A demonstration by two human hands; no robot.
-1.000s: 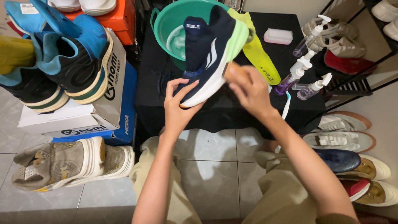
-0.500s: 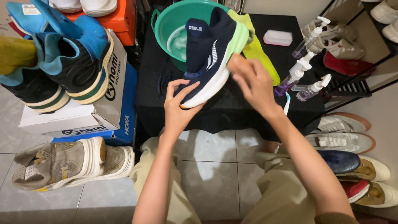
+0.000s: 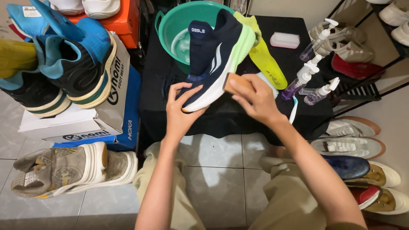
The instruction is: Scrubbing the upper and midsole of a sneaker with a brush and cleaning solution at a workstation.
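Since half a second ago, the right hand [image 3: 251, 99] has slid its wooden brush [image 3: 234, 83] down the smooth white sole of the navy knit sneaker [image 3: 215, 55]. Its fingers curl around the brush; the left hand [image 3: 181, 111] cups the toe. Behind, a glossy green basin [image 3: 170, 23] sits on black cloth [image 3: 238, 115].

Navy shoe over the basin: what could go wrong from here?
1. The navy shoe is steadied only at its toe by the left hand; pressure from the wooden brush in the right hand could tip it into the water-filled green basin.
2. The right forearm's elbow side passes near the pump bottles; a wide stroke might topple them.
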